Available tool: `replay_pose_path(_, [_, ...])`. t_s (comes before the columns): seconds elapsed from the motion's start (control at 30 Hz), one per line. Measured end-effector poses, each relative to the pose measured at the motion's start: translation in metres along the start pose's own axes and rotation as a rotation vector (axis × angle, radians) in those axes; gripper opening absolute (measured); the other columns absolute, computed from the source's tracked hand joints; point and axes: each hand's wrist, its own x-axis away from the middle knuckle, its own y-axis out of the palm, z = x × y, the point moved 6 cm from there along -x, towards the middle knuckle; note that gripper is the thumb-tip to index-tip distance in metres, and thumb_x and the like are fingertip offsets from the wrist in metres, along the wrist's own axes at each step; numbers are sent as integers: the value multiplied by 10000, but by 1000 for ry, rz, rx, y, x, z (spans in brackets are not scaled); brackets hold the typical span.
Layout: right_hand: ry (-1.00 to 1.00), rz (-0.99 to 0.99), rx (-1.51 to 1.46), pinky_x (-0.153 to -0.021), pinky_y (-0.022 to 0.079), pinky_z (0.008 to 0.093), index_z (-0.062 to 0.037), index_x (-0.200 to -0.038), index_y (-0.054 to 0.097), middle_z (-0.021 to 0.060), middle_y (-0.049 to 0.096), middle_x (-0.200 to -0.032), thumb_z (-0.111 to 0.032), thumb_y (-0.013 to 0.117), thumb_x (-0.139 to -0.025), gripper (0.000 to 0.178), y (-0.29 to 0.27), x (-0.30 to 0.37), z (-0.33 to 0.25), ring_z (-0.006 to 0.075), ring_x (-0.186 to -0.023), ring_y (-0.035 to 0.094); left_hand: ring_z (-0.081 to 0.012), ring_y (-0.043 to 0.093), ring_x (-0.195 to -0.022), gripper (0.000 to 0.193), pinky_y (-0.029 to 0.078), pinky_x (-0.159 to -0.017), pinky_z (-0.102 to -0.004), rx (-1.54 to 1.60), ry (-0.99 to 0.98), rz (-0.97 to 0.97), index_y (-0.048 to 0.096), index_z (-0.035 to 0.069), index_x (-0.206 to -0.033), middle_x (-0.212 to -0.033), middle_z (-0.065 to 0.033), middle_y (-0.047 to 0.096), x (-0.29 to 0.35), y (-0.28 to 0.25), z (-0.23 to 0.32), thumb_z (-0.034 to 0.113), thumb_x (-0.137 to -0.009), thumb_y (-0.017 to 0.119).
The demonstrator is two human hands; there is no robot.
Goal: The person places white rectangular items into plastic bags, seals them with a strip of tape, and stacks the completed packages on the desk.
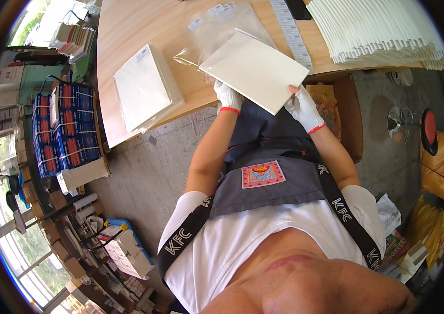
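Note:
A flat off-white rectangular board (256, 68) is held tilted over the table's near edge. My right hand (304, 109), in a white glove with a red cuff, grips its right corner, thumb on top. My left hand (228, 97), gloved the same way, is closed at the board's near left edge, its fingers partly hidden beneath. Crinkled clear plastic (186, 57) shows at the board's left end. Behind it lie flat clear plastic bags (206, 29) with small white labels. To the left sits a stack of similar boards in clear wrap (143, 89).
A strip of printed labels (291, 34) and a dark phone (299, 9) lie on the wooden table (114, 31). White flat pieces (379, 31) are piled at the right. An open cardboard box (350, 115) stands under the table, and a red-topped stool (429, 132) farther right. Blue bundles (75, 125) stand left.

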Motion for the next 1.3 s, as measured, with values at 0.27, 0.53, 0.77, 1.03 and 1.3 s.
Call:
replay_pose_path(0.27, [32,144,174,-592,579,330,-31,-1110,476,127,624,-878,-157,506,-927,225,-3,11,24,231,-698,652,-169,622,-662,148,518,-555,-295,-138,-280,-440,565,20,-1017,-862,-89,649,78,-22,-58,119,-912,534])
replay_pose_path(0.53, [538,-82,-755,-864,523,384,-4,-1276,390,197,531,-1210,-201,465,-948,390,-4,-3,86,301,-982,612,-160,624,-666,144,536,-590,-308,-130,-601,-322,572,76,-990,-892,-60,649,70,-52,-87,194,-925,523])
replay_pose_path(0.77, [-434,-263,1275,-692,505,325,-97,-1169,542,60,621,-969,-202,616,-840,353,50,6,22,199,-748,610,-159,639,-701,299,530,-581,-261,-432,-435,-351,556,16,-1075,-893,-93,648,48,-65,-38,252,-894,588])
replay_pose_path(1.03, [-814,-304,1956,-691,493,351,-219,-1131,588,44,602,-988,-298,628,-792,350,67,-34,-9,241,-825,605,-147,639,-678,281,534,-609,-246,-637,-390,-441,589,-29,-1025,-936,-130,667,37,-64,-13,228,-917,550])
replay_pose_path(1.3, [-681,-407,2058,-474,484,396,-171,-814,580,75,613,-596,-288,572,-812,117,97,-11,62,256,-568,637,-157,643,-648,249,542,-583,-265,-537,-439,-395,606,-18,-953,-829,-106,664,41,-72,-17,222,-915,548])
